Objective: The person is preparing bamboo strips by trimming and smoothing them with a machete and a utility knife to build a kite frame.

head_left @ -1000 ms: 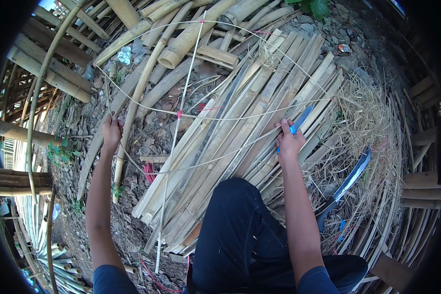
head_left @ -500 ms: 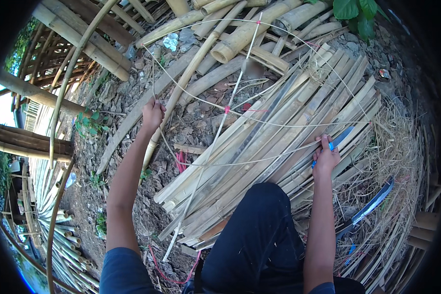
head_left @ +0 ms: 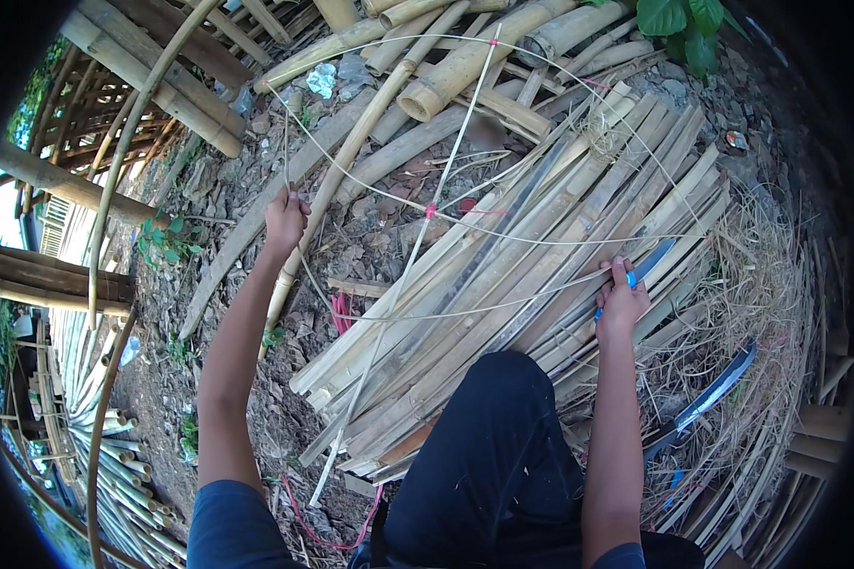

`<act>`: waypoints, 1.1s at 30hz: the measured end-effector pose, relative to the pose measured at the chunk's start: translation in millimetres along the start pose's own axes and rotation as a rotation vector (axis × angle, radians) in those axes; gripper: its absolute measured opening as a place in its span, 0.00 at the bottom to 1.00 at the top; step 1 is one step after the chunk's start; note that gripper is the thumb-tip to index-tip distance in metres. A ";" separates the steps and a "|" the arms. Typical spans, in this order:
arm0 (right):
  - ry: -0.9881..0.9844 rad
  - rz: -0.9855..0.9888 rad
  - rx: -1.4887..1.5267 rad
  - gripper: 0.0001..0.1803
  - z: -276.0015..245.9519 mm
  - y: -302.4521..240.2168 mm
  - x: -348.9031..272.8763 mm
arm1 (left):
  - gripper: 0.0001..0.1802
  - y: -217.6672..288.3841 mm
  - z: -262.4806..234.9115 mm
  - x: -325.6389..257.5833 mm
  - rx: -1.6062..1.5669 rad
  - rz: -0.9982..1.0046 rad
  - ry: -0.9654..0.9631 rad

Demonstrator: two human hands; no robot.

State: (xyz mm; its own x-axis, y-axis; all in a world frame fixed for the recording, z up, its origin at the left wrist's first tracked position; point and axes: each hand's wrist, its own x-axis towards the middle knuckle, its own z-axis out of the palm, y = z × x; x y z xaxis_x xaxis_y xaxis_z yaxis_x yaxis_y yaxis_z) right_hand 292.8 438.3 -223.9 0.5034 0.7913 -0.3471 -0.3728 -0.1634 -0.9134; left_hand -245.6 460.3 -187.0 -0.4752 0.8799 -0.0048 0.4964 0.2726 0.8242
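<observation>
A light frame of thin bamboo strips spreads in front of me, its long straight spine (head_left: 405, 284) crossed by curved strips. Red ties (head_left: 431, 211) bind the crossing at its middle. On the left side, my left hand (head_left: 287, 223) is closed round the frame's thin curved strip. At the right, my right hand (head_left: 622, 299) grips a knife (head_left: 657, 258) with a bluish blade and blue handle. A bowed thin strip (head_left: 493, 307) runs to that hand's fingertips, which appear to pinch its end. Behind the frame lies a pile of flat split bamboo slats (head_left: 531, 256).
A machete (head_left: 716, 387) rests on shavings (head_left: 750, 284) to my right. Thick bamboo poles (head_left: 455, 81) lie at the far side, leafy green plants (head_left: 678, 24) beside them. Bamboo beams (head_left: 57, 275) jut in from the left. Pink cord (head_left: 343, 313) lies on the leaf-strewn ground. My bent knee (head_left: 512, 379) is close below the slats.
The whole scene sits slightly farther left in view. Both hands keep the same hold, and the bamboo frame stays in nearly the same position relative to them.
</observation>
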 end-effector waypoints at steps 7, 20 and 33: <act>-0.004 0.003 0.016 0.10 -0.3 0.5 -1.1 | 0.16 5.8 2.0 -1.0 -0.002 -0.009 0.009; -0.008 -0.008 0.007 0.09 -2.4 0.3 -3.9 | 0.17 3.7 -8.2 -4.3 -0.010 0.000 0.033; 0.053 -0.478 0.383 0.11 -88.2 -174.2 -92.1 | 0.24 195.5 -95.2 -174.1 -0.891 0.443 0.259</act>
State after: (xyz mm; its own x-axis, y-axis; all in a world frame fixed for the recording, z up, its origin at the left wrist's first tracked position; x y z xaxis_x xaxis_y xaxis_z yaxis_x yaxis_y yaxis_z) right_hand 380.2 341.9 -51.5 0.7187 0.6925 0.0626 -0.3452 0.4335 -0.8324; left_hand -135.0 323.4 28.9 -0.5751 0.6915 0.4371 -0.0039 -0.5366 0.8438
